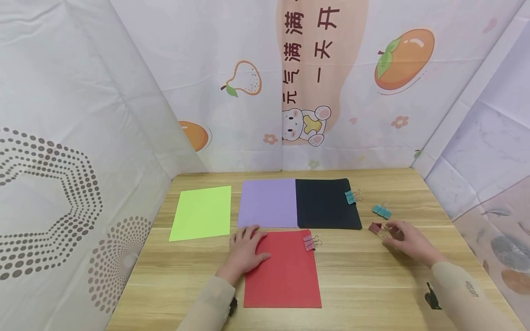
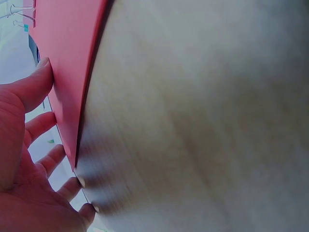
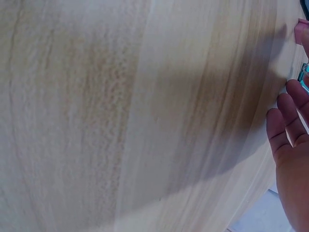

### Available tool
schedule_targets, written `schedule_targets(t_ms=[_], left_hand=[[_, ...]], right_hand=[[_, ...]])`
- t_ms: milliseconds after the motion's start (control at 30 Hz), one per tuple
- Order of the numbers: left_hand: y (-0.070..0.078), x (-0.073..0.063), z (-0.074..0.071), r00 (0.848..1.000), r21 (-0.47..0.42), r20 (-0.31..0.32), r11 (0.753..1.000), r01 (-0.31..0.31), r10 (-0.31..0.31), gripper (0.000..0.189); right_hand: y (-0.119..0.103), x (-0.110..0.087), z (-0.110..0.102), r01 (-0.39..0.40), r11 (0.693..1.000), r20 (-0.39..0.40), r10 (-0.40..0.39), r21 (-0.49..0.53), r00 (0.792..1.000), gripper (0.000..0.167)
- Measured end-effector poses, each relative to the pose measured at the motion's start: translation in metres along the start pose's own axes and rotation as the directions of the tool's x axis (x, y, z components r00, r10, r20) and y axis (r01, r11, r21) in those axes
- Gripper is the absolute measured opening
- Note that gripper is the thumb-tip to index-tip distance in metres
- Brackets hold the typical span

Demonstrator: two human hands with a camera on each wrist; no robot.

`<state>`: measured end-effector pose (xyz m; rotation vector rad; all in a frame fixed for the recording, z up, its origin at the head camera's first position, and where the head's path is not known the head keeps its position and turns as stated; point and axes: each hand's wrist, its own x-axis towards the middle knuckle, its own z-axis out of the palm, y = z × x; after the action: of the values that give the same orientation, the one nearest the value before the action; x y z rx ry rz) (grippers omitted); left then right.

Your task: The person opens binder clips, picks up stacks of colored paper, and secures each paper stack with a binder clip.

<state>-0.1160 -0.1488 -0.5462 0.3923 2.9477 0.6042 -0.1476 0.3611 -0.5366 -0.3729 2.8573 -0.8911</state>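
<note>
My left hand (image 1: 245,252) rests with spread fingers along the left edge of a stack of red paper (image 1: 283,276), thumb on the sheet. A pink binder clip (image 1: 309,242) bites the red stack's upper right corner. Over at the right, thumb and forefinger of my right hand (image 1: 407,240) pinch the wire handles of a dark red binder clip (image 1: 375,228). That clip shows partly at the right edge of the right wrist view, as a pink-red body (image 3: 300,32). Just behind it lies a loose teal binder clip (image 1: 382,211).
Behind the red stack lie purple paper (image 1: 268,202) and black paper (image 1: 327,204), side by side. Another teal binder clip (image 1: 352,196) grips the black paper's right edge. A yellow-green sheet (image 1: 201,214) lies at left. Printed curtains (image 1: 248,119) border the wooden table (image 1: 348,285).
</note>
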Motion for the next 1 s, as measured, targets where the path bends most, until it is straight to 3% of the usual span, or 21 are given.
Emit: schedule_targets(t_ms=[767,1000], left_hand=[[-0.0013,0.001,0.0018,1.0,0.008,0.004,1.0,0.005,-0.005,0.063],[-0.0008,0.0003,0.0012,1.0,0.01,0.006,1.0,0.004,-0.004,0.063]], right_hand=[[-0.0044,0.0021,0.0026,-0.023,0.999,0.01,0.023,-0.022,1.0,0.066],[-0.0083,0.0026,0.0031,-0.025,0.999,0.004,0.025,-0.048,1.0,0.062]])
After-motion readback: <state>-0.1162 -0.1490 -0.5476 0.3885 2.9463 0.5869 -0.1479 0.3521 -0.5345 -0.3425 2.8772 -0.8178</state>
